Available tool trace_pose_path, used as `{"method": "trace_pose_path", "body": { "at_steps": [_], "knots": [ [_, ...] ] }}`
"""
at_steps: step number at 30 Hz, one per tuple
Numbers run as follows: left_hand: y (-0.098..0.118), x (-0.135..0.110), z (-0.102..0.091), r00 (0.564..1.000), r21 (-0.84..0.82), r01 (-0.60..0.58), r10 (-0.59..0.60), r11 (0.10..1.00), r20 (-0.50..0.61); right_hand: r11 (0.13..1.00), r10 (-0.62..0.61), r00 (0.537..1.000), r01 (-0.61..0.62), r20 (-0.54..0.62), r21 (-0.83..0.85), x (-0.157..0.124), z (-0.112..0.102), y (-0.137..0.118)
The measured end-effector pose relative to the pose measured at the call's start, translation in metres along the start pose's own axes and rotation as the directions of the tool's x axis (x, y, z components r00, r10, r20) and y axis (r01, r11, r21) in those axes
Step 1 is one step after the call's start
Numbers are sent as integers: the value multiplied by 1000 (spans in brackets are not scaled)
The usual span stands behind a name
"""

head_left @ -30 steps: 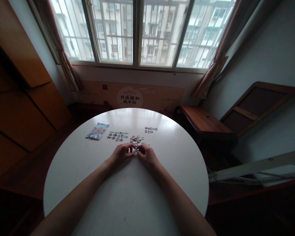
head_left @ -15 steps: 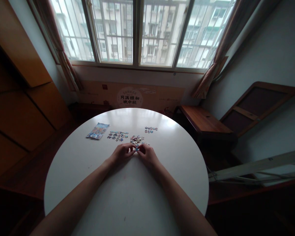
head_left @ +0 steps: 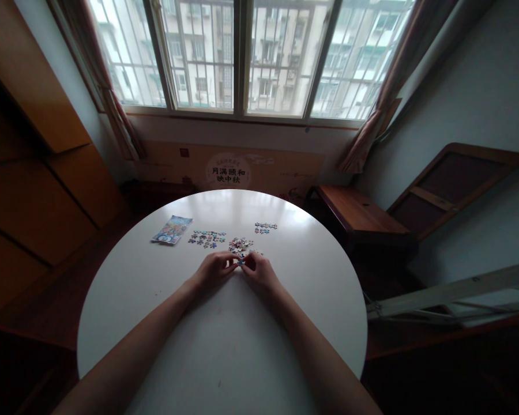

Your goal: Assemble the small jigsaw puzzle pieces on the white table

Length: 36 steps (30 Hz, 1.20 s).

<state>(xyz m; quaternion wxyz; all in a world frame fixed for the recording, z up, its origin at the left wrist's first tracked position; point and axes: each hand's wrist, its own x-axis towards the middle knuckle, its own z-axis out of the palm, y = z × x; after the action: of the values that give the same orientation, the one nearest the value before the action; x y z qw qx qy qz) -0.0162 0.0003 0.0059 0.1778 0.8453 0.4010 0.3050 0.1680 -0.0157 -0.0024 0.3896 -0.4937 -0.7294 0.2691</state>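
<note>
Between my two hands, just above the white round table, is a small blue jigsaw puzzle piece. My left hand pinches it from the left with thumb and fingertips. From the other side my right hand grips it too, fingers curled. Whether it is one piece or two joined ones is too small to tell. Right behind my fingertips lies a heap of loose puzzle pieces, partly covered by the hands. Spread-out rows of pieces lie to the left of the heap.
A smaller group of puzzle pieces lies at the back right of the table. At the back left is a colourful picture sheet or packet. Beyond the table's right edge stands a wooden bench; a barred window is ahead.
The blue piece has turned or shifted very slightly between my fingertips. Both hands keep their place, and the other pieces lie as before.
</note>
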Motion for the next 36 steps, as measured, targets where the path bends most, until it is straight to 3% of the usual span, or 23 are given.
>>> {"method": "trace_pose_path", "body": {
  "at_steps": [10, 36],
  "knots": [
    [-2, 0, 2, 999, 24, 40, -40, 999, -13, 1000, -2, 1000, 2, 5, 7, 1, 1, 2],
    [-2, -1, 1, 1000, 42, -16, 16, 999, -11, 998, -2, 1000, 2, -3, 62, 0, 2, 0]
  ]
}}
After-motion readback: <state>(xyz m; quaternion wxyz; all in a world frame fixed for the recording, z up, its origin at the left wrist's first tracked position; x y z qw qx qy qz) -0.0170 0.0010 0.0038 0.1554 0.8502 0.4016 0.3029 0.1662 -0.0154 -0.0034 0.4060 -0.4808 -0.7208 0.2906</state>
